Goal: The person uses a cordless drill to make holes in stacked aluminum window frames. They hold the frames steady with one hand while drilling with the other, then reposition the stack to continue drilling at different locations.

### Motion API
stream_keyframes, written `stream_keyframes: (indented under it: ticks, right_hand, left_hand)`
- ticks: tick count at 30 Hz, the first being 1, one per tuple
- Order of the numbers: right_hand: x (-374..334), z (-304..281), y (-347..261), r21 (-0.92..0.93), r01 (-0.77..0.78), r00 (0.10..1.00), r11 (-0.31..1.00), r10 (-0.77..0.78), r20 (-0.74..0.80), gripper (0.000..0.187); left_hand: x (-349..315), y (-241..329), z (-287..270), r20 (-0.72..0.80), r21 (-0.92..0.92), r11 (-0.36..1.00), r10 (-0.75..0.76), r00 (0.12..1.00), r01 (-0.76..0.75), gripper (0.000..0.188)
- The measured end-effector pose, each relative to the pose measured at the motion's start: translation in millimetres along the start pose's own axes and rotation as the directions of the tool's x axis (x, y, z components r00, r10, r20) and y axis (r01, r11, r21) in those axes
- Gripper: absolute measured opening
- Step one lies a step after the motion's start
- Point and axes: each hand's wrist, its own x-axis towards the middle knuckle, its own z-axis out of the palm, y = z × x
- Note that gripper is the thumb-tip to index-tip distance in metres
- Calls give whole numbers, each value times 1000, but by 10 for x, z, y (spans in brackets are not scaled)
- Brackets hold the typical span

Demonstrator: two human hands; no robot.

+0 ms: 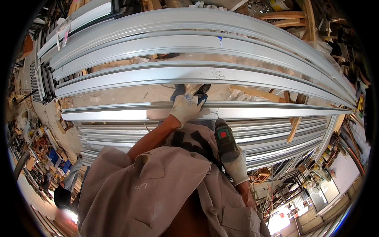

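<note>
— Right, where do the hands sit?

— Left hand, gloved, lies flat on the nearest aluminium rail, fingers spread and pressing down on it. Right hand, also gloved, is wrapped tight around the grip of a cordless drill, held low against the beige shirt, nose pointing toward that same rail.

— What could go wrong?

— I'd judge the rail could shift or chatter if the flat palm slips, since it seems to span wooden supports with open gaps under it. The bit could also skate on smooth metal and run toward the glove, which lies close to it.

— Anything you can't see?

— The drill's bit is hidden behind the shirt and hand, so I can't tell whether it touches the rail. The blue mark on a farther rail is too small to make out. Shoes show through the gap; the rail ends bend away at the rim.
</note>
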Motion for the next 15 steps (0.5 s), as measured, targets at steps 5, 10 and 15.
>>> stream_keyframes:
  ticks: [5, 10, 15]
  right_hand:
    - [7, 11, -8, 25, 67, 998, 997, -67, -11, 42]
    - [20, 11, 45, 24, 69, 998, 997, -68, -9, 41]
    - [33, 13, 46, 30, 103, 995, 994, -103, -10, 40]
  left_hand:
    - [17, -7, 30, -31, 36, 999, -10, 999, 11, 44]
    - [-15, 33, -50, -58, 98, 994, 47, 997, -41, 35]
    - [-22, -80, 174, -18, 119, 992, 41, 999, -39, 28]
